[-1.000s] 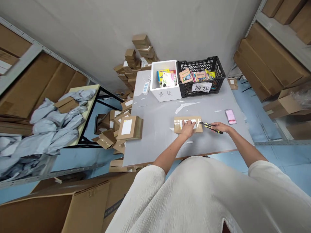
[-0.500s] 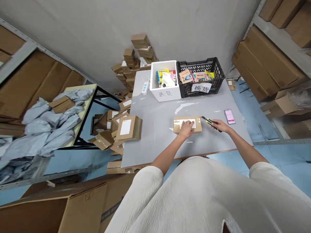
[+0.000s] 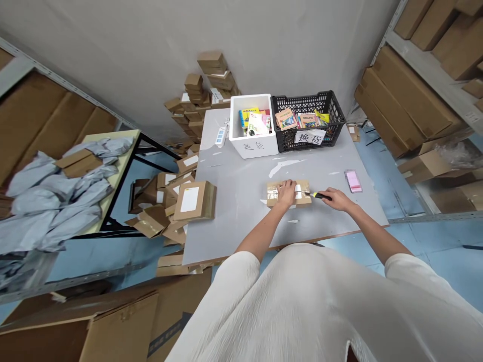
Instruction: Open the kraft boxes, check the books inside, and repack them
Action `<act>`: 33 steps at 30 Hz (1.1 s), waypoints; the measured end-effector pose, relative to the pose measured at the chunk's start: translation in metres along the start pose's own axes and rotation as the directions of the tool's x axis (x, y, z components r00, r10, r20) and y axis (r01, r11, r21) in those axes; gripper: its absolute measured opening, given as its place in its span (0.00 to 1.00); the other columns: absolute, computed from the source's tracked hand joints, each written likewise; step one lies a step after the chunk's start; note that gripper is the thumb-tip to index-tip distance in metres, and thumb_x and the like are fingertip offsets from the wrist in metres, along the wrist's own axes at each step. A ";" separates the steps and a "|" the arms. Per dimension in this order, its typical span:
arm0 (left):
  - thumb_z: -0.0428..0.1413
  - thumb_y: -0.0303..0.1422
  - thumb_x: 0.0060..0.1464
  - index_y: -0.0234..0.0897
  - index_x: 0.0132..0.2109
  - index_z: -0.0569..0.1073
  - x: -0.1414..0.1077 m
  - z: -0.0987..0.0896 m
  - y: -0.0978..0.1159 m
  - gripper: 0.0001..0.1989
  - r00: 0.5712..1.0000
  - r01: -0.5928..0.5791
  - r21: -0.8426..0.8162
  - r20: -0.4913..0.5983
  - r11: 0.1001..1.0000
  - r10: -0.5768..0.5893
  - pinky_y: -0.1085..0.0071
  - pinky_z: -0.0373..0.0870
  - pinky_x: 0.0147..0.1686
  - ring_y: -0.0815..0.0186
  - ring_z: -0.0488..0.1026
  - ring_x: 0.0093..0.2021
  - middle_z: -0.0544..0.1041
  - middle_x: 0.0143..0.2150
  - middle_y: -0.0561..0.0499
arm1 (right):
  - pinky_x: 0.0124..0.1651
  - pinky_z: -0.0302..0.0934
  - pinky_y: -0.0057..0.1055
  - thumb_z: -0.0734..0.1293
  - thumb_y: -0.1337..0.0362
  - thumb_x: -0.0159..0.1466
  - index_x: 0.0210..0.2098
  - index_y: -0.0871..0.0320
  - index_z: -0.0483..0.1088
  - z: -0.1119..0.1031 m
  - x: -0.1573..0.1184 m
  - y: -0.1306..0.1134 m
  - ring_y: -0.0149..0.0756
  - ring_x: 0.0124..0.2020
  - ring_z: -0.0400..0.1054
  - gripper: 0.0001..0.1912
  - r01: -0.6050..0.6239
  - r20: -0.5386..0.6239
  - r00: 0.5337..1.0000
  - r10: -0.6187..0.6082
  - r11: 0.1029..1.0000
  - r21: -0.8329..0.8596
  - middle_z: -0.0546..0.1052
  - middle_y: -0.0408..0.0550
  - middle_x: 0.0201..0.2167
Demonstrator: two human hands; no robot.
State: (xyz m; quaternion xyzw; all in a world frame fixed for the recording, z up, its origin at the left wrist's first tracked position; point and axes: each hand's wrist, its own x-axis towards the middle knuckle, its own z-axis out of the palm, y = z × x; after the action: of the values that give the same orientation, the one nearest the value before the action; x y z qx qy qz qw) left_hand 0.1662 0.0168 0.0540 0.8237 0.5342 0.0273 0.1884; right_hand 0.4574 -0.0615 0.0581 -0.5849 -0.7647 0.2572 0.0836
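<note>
A small taped cardboard box (image 3: 302, 200) with a white label lies near the front of the grey table (image 3: 241, 206). My left hand (image 3: 287, 193) rests on top of it, fingers laid out over the label and tape. In my right hand (image 3: 337, 199) is a yellow-and-black utility knife (image 3: 320, 195), gripped by its handle. The knife's front end meets the right end of the box; how deep the blade sits cannot be made out.
A phone (image 3: 353, 181) lies to the right. Behind stand a white foam box (image 3: 254, 147) and a black crate (image 3: 334, 131), both with books. Another carton (image 3: 195, 201) sits at the left edge, beside piled boxes (image 3: 151, 221). Grey parcels (image 3: 49, 201) fill a side table.
My right hand has brought the knife left and turned it, so its tip now meets the box's right end. My left hand stays on the box, shifted slightly.
</note>
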 end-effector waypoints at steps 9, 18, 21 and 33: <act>0.50 0.34 0.73 0.46 0.74 0.65 0.004 0.001 -0.006 0.26 0.999 0.000 0.064 0.041 0.998 -0.003 0.47 0.59 0.67 0.46 0.63 0.72 0.70 0.72 0.36 | 0.51 0.70 0.39 0.65 0.59 0.75 0.71 0.47 0.74 0.004 0.004 0.004 0.48 0.48 0.76 0.26 -0.019 0.000 1.000 0.019 0.997 -0.069 0.78 0.55 0.52; 0.37 0.36 0.77 0.41 0.81 0.59 -0.008 0.028 -0.003 0.31 0.997 0.018 0.108 -0.075 0.994 -0.010 0.41 0.55 0.72 0.47 0.57 0.79 0.60 0.82 0.36 | 0.57 0.69 0.41 0.62 0.57 0.77 0.74 0.47 0.71 0.031 0.004 -0.002 0.49 0.53 0.74 0.27 -0.057 -0.111 0.993 0.047 0.994 -0.097 0.77 0.57 0.54; 0.37 0.36 0.76 0.41 0.81 0.58 -0.007 0.029 -0.004 0.31 0.997 0.015 0.115 -0.076 0.993 -0.007 0.41 0.55 0.72 0.47 0.57 0.79 0.59 0.82 0.37 | 0.56 0.69 0.40 0.62 0.57 0.77 0.74 0.47 0.71 0.034 0.001 -0.001 0.49 0.53 0.74 0.27 -0.077 -0.122 0.990 0.064 0.992 -0.102 0.77 0.56 0.55; 0.39 0.36 0.76 0.43 0.81 0.57 -0.010 0.023 -0.005 0.31 0.999 0.017 0.070 -0.049 0.997 -0.014 0.41 0.51 0.74 0.48 0.55 0.80 0.58 0.82 0.37 | 0.57 0.66 0.43 0.62 0.55 0.77 0.72 0.47 0.73 0.020 0.007 0.009 0.52 0.55 0.71 0.27 -0.039 -0.091 0.995 0.027 0.990 -0.134 0.77 0.58 0.55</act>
State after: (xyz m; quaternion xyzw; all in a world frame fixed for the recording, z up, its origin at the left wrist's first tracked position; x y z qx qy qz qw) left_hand 0.1636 0.0031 0.0326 0.8247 0.5456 0.0268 0.1463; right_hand 0.4546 -0.0593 0.0356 -0.6128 -0.7661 0.1797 0.0732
